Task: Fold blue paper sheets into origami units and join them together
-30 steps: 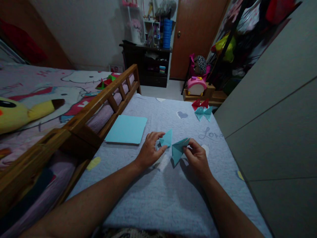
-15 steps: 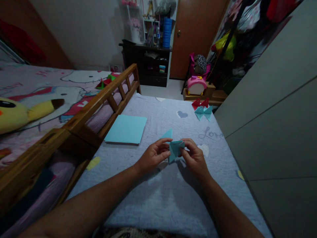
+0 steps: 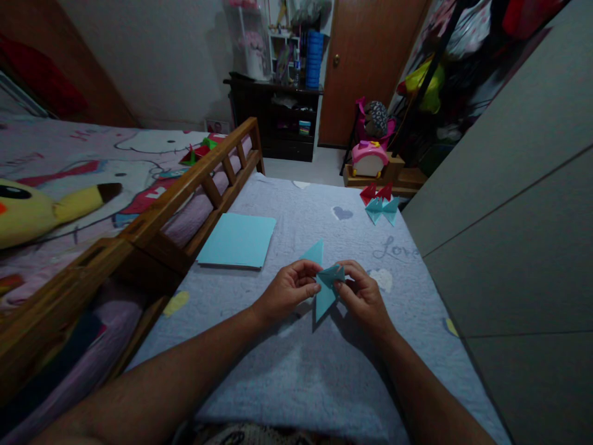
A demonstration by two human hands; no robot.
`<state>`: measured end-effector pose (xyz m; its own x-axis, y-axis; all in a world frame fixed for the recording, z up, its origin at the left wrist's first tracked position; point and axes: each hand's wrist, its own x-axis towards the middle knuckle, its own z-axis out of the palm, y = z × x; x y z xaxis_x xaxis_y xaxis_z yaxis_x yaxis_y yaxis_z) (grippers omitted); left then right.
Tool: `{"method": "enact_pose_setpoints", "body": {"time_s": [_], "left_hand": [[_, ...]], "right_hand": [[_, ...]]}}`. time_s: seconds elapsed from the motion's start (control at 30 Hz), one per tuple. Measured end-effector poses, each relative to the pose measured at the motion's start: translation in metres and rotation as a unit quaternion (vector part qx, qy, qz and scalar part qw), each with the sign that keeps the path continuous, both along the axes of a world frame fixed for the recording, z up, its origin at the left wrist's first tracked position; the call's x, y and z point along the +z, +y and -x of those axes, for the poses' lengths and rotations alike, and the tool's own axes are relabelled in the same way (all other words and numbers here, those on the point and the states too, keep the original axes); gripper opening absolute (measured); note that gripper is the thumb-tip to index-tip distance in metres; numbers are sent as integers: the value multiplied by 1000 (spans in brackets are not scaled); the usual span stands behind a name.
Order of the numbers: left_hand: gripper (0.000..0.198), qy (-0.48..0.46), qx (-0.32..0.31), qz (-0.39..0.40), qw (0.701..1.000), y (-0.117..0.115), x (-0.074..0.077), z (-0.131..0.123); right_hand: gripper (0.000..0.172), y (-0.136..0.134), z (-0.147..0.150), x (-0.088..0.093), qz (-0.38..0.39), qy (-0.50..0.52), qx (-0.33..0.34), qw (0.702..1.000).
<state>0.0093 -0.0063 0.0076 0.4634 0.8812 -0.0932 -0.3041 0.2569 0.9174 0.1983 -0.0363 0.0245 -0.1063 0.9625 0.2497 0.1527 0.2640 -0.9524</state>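
Observation:
Between my two hands is a folded light-blue origami paper (image 3: 327, 295), with one pointed flap hanging down toward me. My left hand (image 3: 300, 285) pinches its left edge between thumb and fingers. On the other side my right hand (image 3: 360, 289) grips the paper with its thumb in front and fingers behind. Just beyond my left fingers a second blue paper triangle (image 3: 315, 252) shows; whether it joins the held piece is hidden. A stack of blue square paper (image 3: 238, 241) lies to the left on the bed sheet (image 3: 296, 371).
Finished-looking folded pieces, a blue one (image 3: 382, 211) and a red one (image 3: 376, 193), rest at the far right corner. A wooden bed rail (image 3: 185, 191) runs along the left. A pale cabinet (image 3: 519, 247) borders the right. A yellow plush toy (image 3: 41, 207) lies beyond the rail.
The lower flap of the held paper has swung down and now points longer toward me. Both hands keep nearly the same place and grip.

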Motion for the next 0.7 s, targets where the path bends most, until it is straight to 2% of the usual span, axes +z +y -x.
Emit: {"method": "enact_pose_setpoints", "body": {"time_s": [0.3, 0.5, 0.63, 0.7], "left_hand": [[32, 23, 8, -16, 1000, 0, 2, 1], [25, 104, 11, -67, 992, -1, 6, 3], [26, 117, 13, -83, 990, -1, 8, 4], [27, 110, 6, -66, 992, 0, 8, 4]], "right_hand": [[7, 1, -2, 4, -27, -53, -29, 998], [14, -1, -2, -6, 43, -29, -7, 999], [16, -2, 0, -7, 53, -2, 9, 999], [16, -3, 1, -6, 59, 9, 11, 998]]}}
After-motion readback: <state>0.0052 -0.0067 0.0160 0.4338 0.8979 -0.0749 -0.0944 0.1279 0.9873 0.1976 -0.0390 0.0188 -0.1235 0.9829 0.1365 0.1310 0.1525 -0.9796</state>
